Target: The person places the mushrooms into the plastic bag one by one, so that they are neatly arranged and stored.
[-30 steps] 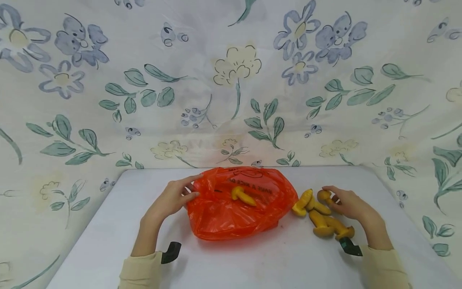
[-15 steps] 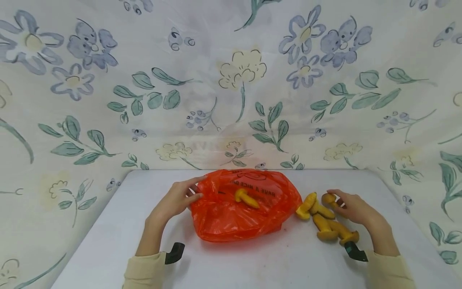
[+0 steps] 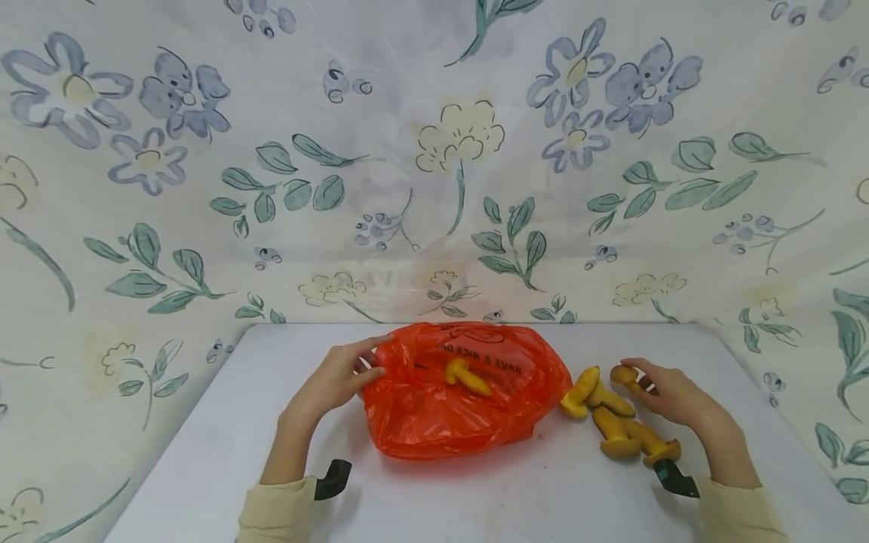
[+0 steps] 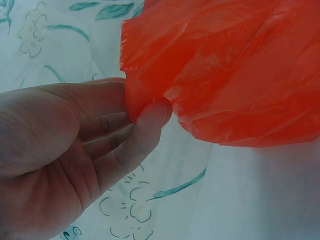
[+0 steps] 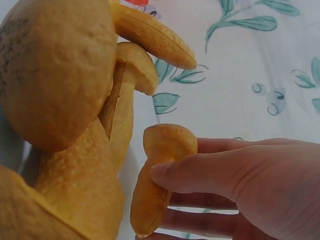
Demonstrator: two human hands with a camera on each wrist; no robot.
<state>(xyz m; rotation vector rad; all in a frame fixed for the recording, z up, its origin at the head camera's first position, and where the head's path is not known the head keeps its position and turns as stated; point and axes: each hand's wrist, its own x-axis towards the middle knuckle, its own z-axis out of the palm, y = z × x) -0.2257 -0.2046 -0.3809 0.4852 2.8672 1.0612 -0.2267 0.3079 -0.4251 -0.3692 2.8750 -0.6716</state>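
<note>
From where I stand, the biggest thing is the flowered cloth (image 3: 380, 113) hung behind everything, and in front of it the white surface (image 3: 529, 501). Next in size comes the red bag (image 3: 434, 434), slumped along the middle of the surface's far edge, its mouth gaping this way; the lettering on its back wall reads mirrored.

Two hands come in from the near side. The left hand (image 3: 339, 377), on the bag's left-edge side, pinches the rim of the plastic between thumb and fingers. The right hand (image 3: 679, 396), over towards the surface's right edge, has its thumb and fingers closed about a mushroom.

Smaller again is the huddle of four yellow-brown mushrooms (image 3: 612, 430), between the bag and the right edge, the leftmost just beside the bag. A lone mushroom (image 3: 471, 378) lies on the red plastic, apparently within the mouth. Last is the held mushroom (image 5: 150, 200), gripped at the stem just below the cap; I can't tell whether it has left the surface.

I'd say the step in hand is picking up one mushroom for bagging. The next move would call for carrying it leftward over the huddle while the rim is held wide.
</note>
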